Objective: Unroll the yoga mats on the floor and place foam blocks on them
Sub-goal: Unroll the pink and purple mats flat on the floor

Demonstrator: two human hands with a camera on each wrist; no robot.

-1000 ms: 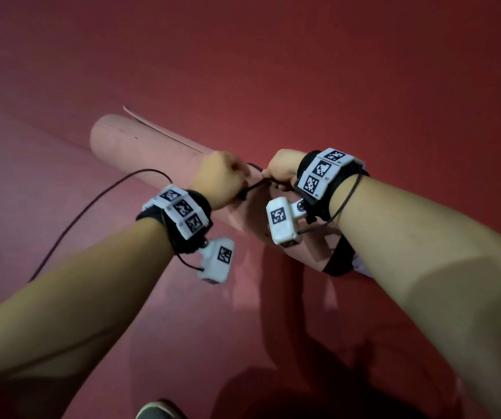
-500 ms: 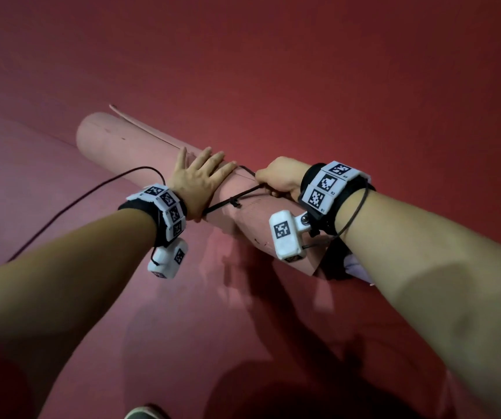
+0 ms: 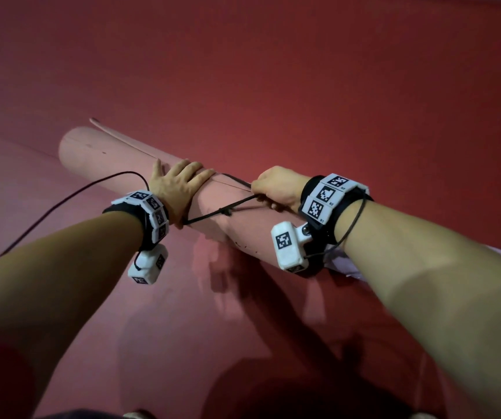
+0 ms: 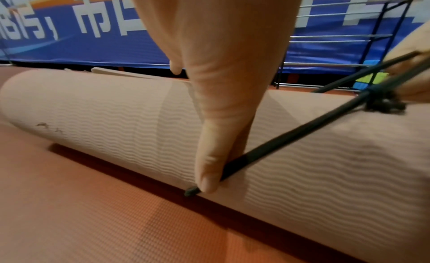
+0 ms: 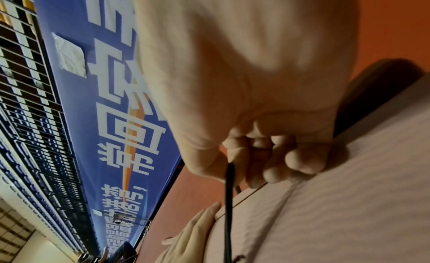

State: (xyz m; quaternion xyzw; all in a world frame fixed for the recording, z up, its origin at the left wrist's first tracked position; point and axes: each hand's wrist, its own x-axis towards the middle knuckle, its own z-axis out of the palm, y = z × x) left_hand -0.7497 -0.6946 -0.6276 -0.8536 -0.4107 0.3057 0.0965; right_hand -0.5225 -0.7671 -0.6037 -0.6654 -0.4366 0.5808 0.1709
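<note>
A rolled pink yoga mat [image 3: 107, 152] lies diagonally on the red floor, its ridged surface filling the left wrist view [image 4: 116, 116]. A black elastic cord [image 3: 213, 213] with a knot loops around it. My left hand [image 3: 176, 182] rests flat on the roll with straight fingers, and its thumb [image 4: 207, 167] presses against the cord. My right hand [image 3: 276, 189] grips the cord in curled fingers [image 5: 256, 156] and pulls it along the roll to the right. No foam blocks show in any view.
Red matting [image 3: 273, 71] covers the floor all around. A blue banner with white lettering [image 4: 69, 27] and a metal rack [image 4: 337, 37] stand beyond the roll. A thin black cable [image 3: 62, 204] trails left from my wrist. A white object [image 3: 346, 264] lies by the roll's near end.
My left hand let go of the cord, opened and laid itself flat on the roll. My right hand kept its grip and drew the cord further right.
</note>
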